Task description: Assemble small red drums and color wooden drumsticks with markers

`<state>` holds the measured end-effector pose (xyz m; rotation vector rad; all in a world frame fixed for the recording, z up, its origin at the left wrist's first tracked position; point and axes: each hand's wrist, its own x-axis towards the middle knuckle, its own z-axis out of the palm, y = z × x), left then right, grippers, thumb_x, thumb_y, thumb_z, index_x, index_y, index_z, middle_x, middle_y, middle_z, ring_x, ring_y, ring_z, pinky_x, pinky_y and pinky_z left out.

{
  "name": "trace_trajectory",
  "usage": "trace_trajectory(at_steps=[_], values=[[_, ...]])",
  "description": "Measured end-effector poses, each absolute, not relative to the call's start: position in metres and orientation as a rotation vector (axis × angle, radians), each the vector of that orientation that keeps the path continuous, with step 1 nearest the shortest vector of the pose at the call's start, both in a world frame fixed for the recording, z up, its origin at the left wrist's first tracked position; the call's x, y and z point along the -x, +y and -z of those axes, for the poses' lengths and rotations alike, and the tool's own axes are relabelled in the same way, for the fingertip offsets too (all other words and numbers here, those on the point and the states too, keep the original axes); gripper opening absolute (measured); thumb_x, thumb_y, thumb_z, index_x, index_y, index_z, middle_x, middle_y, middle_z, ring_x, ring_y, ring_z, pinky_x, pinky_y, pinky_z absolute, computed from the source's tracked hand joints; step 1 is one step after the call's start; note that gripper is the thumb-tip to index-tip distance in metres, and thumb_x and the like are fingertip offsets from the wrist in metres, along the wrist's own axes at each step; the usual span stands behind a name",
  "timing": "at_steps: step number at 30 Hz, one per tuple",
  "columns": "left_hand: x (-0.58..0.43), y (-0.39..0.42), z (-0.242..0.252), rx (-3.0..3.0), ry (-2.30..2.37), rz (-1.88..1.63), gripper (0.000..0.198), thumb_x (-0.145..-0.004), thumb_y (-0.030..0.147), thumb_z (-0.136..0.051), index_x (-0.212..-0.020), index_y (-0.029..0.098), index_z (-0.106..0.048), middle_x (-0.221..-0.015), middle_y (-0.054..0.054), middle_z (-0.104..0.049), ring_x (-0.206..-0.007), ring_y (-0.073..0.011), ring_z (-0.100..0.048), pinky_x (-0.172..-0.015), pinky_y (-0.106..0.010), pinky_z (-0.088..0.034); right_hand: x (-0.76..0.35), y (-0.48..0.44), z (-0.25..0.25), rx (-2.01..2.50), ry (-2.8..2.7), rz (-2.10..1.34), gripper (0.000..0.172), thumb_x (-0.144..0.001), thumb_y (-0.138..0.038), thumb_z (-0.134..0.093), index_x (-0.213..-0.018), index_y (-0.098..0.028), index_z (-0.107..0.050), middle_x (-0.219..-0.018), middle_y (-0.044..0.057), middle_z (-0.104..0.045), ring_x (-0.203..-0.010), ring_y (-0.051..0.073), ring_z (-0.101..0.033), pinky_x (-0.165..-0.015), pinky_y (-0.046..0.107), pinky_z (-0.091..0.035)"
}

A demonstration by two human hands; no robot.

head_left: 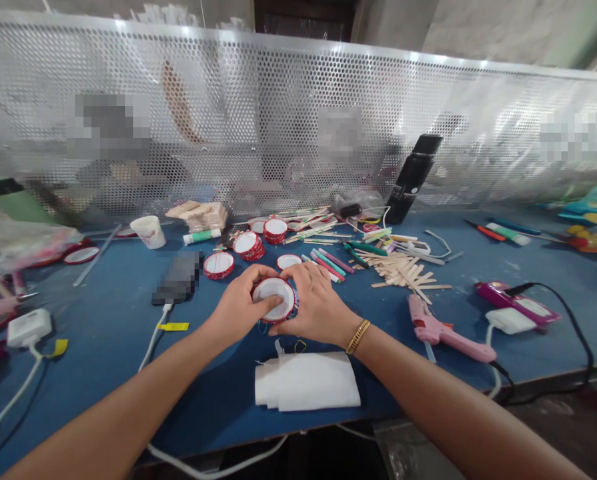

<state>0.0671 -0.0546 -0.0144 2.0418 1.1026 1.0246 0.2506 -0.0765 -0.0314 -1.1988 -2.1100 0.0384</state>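
Note:
Between my two hands, above the blue table, is a small round shallow container (268,291) with a white inside and a red rim. My left hand (245,297) grips its left side, the thumb reaching over into the white inside. Around its right side curve the fingers of my right hand (321,300), with a gold bracelet at the wrist. Some blue thread-like stuff shows at the container's lower edge. A folded white cloth or paper (308,383) lies just in front of my hands. Similar red-rimmed round pieces (219,265) stand behind them, some stacked.
A pink glue gun (448,333) and a purple corded tool (518,303) lie at right. Wooden sticks (403,270) and markers (328,263) lie behind my hands. A phone (178,277) with a cable and a paper cup (148,231) are at left. A perforated metal screen (288,127) borders the back.

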Motion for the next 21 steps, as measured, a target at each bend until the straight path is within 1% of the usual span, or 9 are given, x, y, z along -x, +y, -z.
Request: trace_trajectory(at_steps=[5,7,11,16,19,21], values=[[-0.070,-0.059,0.012,-2.001,1.107,-1.037,0.028,-0.072,0.020,-0.069,-0.099,0.020,-0.060,-0.095,-0.001,-0.068,-0.085,-0.0181,-0.064,-0.077,-0.031,-0.052,-0.250,-0.075,0.035,1.215,-2.125,-0.052,0.086,-0.046,-0.061,-0.090,-0.112,-0.022,-0.051,-0.112,0.011,-0.062,-0.112,0.035,-0.054,-0.100,0.051,-0.035],[-0.071,-0.060,0.011,-1.973,1.102,-1.040,0.028,-0.072,0.020,-0.070,-0.098,0.020,-0.060,-0.094,0.000,-0.067,-0.084,-0.0174,-0.063,-0.076,-0.031,-0.052,-0.250,-0.074,0.035,1.212,-2.132,-0.068,0.086,-0.046,-0.060,-0.091,-0.112,-0.021,-0.051,-0.111,0.011,-0.062,-0.110,0.034,-0.055,-0.098,0.050,-0.036],[-0.070,-0.058,0.011,-1.917,1.075,-1.041,0.029,-0.072,0.019,-0.070,-0.098,0.020,-0.058,-0.093,0.000,-0.065,-0.083,-0.0167,-0.062,-0.074,-0.030,-0.051,-0.251,-0.074,0.033,1.217,-2.140,-0.102,0.083,-0.048,-0.059,-0.090,-0.111,-0.021,-0.052,-0.110,0.010,-0.063,-0.109,0.033,-0.056,-0.097,0.049,-0.037],[-0.067,-0.055,0.015,-1.846,1.018,-1.047,0.029,-0.073,0.018,-0.069,-0.099,0.020,-0.057,-0.093,0.000,-0.063,-0.083,-0.0158,-0.060,-0.074,-0.029,-0.050,-0.253,-0.072,0.034,1.189,-2.161,-0.128,0.080,-0.053,-0.059,-0.089,-0.113,-0.021,-0.053,-0.114,0.012,-0.064,-0.110,0.033,-0.056,-0.099,0.051,-0.036],[-0.068,-0.056,0.016,-1.751,1.002,-1.066,0.032,-0.071,0.018,-0.071,-0.099,0.020,-0.057,-0.091,0.001,-0.062,-0.081,-0.0151,-0.058,-0.072,-0.028,-0.049,-0.254,-0.068,0.037,1.171,-2.151,-0.194,0.072,-0.059,-0.054,-0.088,-0.112,-0.020,-0.054,-0.113,0.011,-0.064,-0.107,0.031,-0.057,-0.096,0.049,-0.038],[-0.069,-0.057,0.016,-1.631,1.006,-1.093,0.035,-0.069,0.020,-0.073,-0.100,0.020,-0.056,-0.091,0.001,-0.062,-0.080,-0.0149,-0.057,-0.070,-0.027,-0.048,-0.253,-0.066,0.038,1.138,-2.107,-0.271,0.059,-0.065,-0.047,-0.087,-0.107,-0.020,-0.056,-0.106,0.008,-0.065,-0.099,0.027,-0.058,-0.089,0.042,-0.042]])
